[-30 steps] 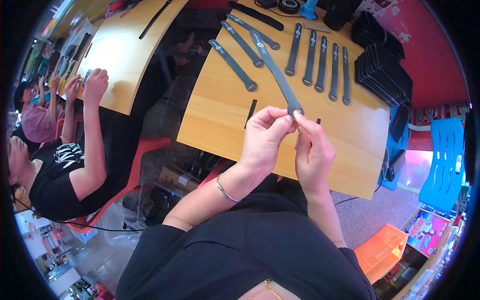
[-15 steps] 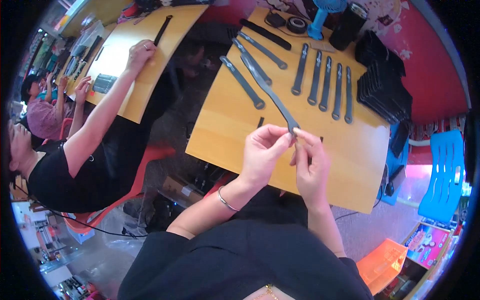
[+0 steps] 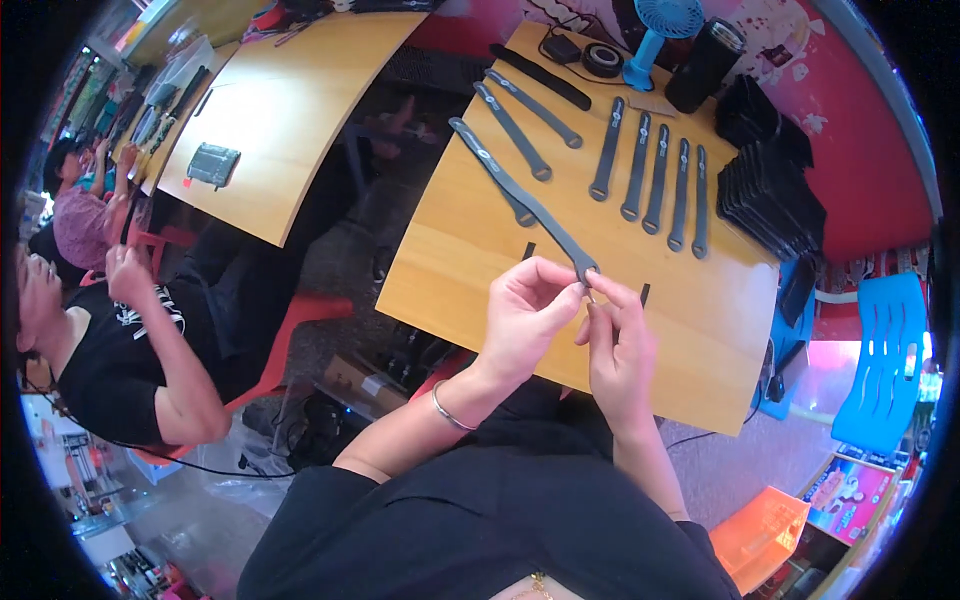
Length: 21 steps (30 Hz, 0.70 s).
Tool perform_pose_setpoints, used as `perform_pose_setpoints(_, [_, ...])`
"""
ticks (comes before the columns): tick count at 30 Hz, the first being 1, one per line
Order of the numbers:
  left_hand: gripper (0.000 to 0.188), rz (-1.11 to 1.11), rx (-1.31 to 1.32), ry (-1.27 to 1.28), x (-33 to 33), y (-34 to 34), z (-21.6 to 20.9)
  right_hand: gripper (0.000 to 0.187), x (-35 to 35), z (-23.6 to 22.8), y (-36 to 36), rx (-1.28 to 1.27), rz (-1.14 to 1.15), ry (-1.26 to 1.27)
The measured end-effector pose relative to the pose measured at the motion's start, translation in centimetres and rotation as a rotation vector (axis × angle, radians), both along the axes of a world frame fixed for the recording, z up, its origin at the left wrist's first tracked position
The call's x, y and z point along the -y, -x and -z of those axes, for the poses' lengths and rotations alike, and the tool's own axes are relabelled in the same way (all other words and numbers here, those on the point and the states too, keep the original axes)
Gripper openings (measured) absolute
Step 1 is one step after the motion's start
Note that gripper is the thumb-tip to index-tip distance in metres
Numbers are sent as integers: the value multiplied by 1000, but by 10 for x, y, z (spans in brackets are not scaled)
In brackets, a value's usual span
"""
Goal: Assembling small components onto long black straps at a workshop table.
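Pinching grey strap (image 3: 528,198) by looped end, left hand (image 3: 522,320) and right hand (image 3: 622,360) narrow; looks mid-step; other straps (image 3: 657,178), 11–1 o'clock, done/pending unclear.

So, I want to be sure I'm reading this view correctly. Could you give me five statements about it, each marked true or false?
1. The left hand holds a grey strap near one end. True.
2. The bracelet is on the right arm. False: the bracelet is on the left wrist.
3. Five more straps lie side by side right of the held one. True.
4. The small fan is orange. False: the fan is blue.
5. The stack of flat black items is left of all the straps. False: it is to their right.
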State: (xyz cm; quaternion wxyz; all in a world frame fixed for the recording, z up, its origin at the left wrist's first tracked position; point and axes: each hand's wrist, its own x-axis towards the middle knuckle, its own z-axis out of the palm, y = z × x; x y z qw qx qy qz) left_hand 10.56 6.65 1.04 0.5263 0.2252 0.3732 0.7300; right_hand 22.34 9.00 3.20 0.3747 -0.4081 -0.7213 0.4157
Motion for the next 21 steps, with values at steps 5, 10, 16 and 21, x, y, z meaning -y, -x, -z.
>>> perform_pose_setpoints(5, [7, -44, -133, -17, 2, -3, -5, 34, 1, 1, -3, 4, -7, -24])
perform_pose_setpoints(10, [6, -113, -234, -39, 1, -4, -2, 36, 3, 0, 0, 30, 18, -62])
perform_pose_setpoints(16, [9, -105, -273, -36, 0, -4, -1, 38, -1, 0, 0, -15, -11, -50])
perform_pose_setpoints(21, [7, -141, -302, -22, 0, -5, 0, 36, -2, 5, -1, -17, -3, -96])
